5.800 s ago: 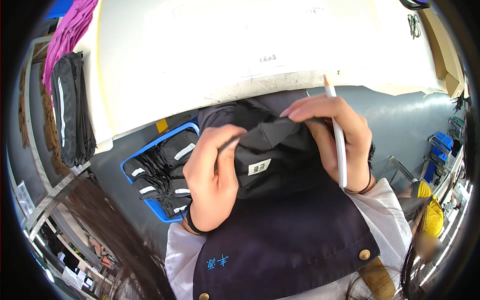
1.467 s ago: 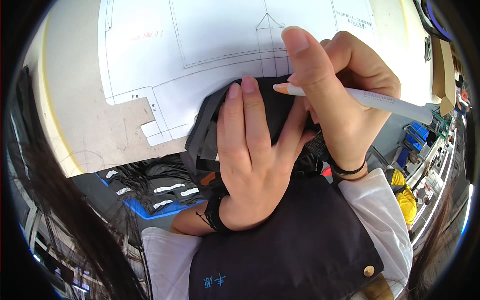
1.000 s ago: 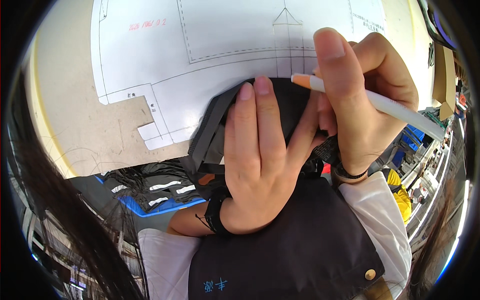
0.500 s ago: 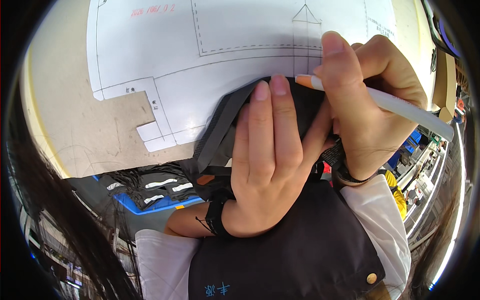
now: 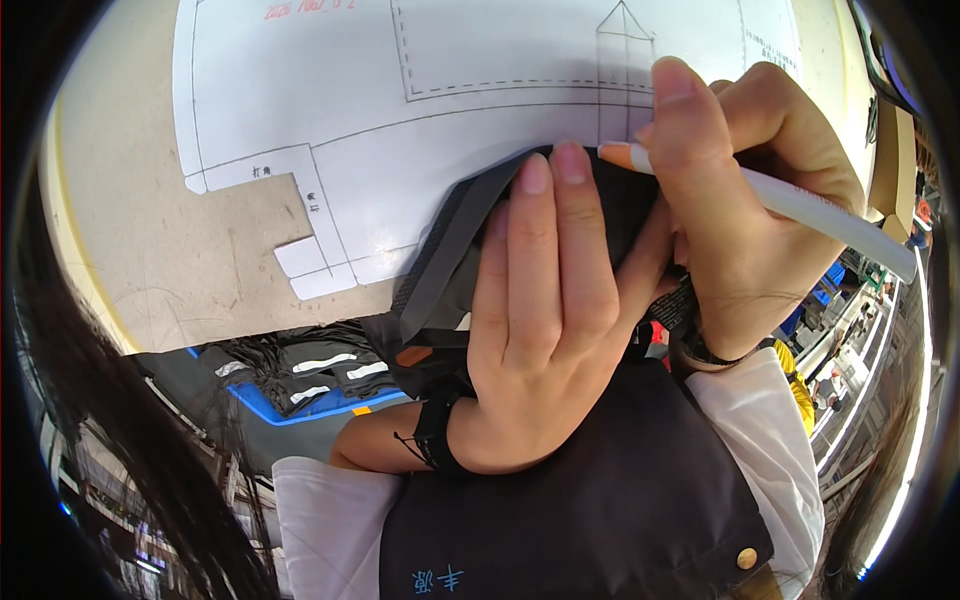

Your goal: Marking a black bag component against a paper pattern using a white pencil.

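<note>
left hand presses black fabric's edge, right hand holds pencil; table leftward.

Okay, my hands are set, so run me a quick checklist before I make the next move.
1. Left hand laid on the fabric: ok, fingertips near its upper edge.
2. Pen held in the right hand: ok.
3. Tip beside the fabric's upper edge: ok, just right of the left fingertips.
4. Tip touching the fabric: cannot tell from this angle.
5. Fabric over the paper: ok, it overlaps the lower part of the drawing.
6. Fabric edge matched to the drawn lines: cannot tell, as the hands cover part of it.
</note>
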### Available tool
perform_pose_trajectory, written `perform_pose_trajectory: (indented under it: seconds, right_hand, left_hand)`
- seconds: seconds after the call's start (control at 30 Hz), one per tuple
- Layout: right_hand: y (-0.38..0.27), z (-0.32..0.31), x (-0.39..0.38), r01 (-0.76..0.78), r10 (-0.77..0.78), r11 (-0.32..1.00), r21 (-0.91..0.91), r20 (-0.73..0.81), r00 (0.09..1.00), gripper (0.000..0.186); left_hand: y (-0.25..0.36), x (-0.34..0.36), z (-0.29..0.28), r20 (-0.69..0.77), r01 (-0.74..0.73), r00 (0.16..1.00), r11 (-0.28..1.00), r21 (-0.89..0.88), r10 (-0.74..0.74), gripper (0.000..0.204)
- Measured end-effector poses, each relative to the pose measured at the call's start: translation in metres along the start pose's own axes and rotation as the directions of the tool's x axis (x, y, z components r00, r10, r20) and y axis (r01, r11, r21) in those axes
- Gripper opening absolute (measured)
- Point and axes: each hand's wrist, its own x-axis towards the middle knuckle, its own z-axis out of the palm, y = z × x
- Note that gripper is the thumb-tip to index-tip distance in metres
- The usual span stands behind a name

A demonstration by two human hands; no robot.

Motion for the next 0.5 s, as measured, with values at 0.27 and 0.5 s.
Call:
perform_pose_trajectory:
  seconds: [0.27,0.5]
  right_hand:
    - [0.005,-0.014,0.010,0.096,-0.078,0.965,-0.243,0.082,0.994,0.027]
    - [0.002,0.005,0.011,0.128,-0.082,0.968,0.218,-0.209,0.974,0.045]
  left_hand:
    - [-0.001,0.005,-0.003,0.014,-0.020,1.000,0.999,-0.039,0.020,0.027]
    - [-0.010,0.001,0.000,0.028,-0.061,0.998,0.997,0.040,0.060,0.032]
